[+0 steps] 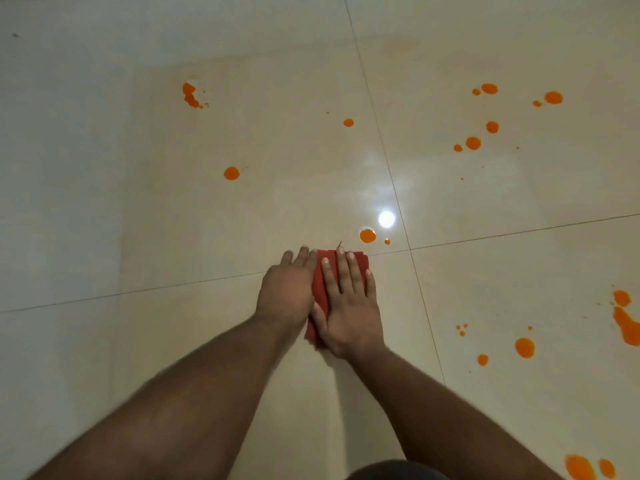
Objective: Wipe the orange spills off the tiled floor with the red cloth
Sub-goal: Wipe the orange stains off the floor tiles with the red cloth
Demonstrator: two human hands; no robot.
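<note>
The red cloth (320,289) lies flat on the beige tiled floor (207,220) near the middle of the view. My left hand (287,289) presses on its left part with straight fingers. My right hand (349,306) lies flat on its right part, fingers spread. An orange spill (367,235) sits just beyond the cloth, with a tiny drop (387,241) beside it. More orange spills dot the floor: at the far left (190,95), at mid left (231,173), in a cluster at the far right (473,143), and at the near right (524,348).
A larger orange streak (627,325) runs along the right edge, and two blobs (580,467) lie at the bottom right. A bright light reflection (386,219) shines on the glossy tile. Grout lines cross near the cloth. A dark rounded shape (394,471) shows at the bottom edge.
</note>
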